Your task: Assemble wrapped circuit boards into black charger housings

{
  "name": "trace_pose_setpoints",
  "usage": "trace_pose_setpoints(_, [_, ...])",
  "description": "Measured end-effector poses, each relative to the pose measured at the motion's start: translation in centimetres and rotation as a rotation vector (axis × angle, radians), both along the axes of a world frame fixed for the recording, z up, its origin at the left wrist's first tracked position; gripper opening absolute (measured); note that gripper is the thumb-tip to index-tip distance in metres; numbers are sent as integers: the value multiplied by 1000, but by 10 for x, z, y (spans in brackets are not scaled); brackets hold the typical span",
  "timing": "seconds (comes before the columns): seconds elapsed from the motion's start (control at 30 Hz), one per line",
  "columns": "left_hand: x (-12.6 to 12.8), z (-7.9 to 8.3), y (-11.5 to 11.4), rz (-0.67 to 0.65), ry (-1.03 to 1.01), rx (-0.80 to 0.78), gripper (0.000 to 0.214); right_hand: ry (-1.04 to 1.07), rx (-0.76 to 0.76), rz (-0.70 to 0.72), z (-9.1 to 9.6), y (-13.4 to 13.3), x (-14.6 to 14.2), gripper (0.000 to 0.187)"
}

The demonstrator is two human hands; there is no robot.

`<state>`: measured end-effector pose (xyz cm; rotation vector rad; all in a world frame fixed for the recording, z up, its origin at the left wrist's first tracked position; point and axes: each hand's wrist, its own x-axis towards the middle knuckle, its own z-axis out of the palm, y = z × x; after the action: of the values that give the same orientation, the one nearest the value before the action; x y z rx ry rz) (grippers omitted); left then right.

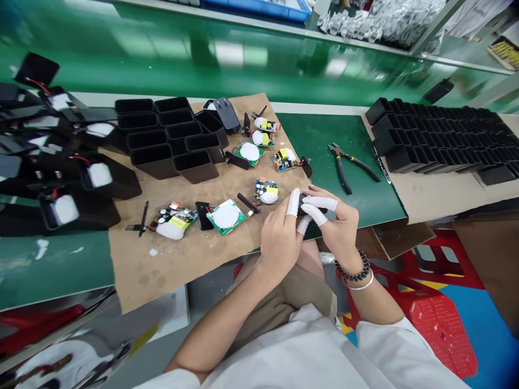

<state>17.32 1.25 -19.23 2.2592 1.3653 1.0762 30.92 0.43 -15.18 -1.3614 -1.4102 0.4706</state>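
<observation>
Both hands meet over the table's front edge around a black plastic part (302, 203), mostly covered by fingers. My left hand (279, 240) grips it from the left, and my right hand (339, 224) closes on it from the right. White finger cots cover several fingertips. Just left of my hands lie a circuit board (266, 192) with yellow and white parts and a thin black piece (248, 203). Farther left on the brown paper (141, 270) are a green board with a white pad (226, 217) and another populated board (175, 221).
Open black cases (197, 165) stand behind the boards, and cases with wired boards (97, 175) crowd the left. Diagonal cutters (344, 165) and tweezers (381, 165) lie to the right, before rows of black cases (438, 135). A red stool (441, 329) stands below right.
</observation>
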Motion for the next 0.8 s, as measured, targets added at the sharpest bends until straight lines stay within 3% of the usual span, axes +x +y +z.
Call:
trace_pose_setpoints(0.23, [-6, 5, -6, -38, -137, 16, 57, 12, -79, 206, -8, 6, 31, 24])
trace_pose_setpoints(0.33, [-23, 10, -26, -41, -286, 24, 64, -20, -92, 155, -7, 7, 31, 25])
trace_pose_setpoints(0.47, [-49, 8, -61, 10, -420, -10, 69, -18, 2, -27, -11, 1, 15, 24])
trace_pose_setpoints(0.6, [-54, 5, -73, 37, -436, 11, 65, 83, -106, 7, -19, -1, 2, 27])
trace_pose_setpoints(0.7, [-44, 9, -62, 22, -376, 86, 67, 399, -203, -19, -14, -2, -7, 35])
trace_pose_setpoints(0.8, [-31, 17, -44, -20, -344, 98, 81, 954, -309, -8, 0, -11, -21, 41])
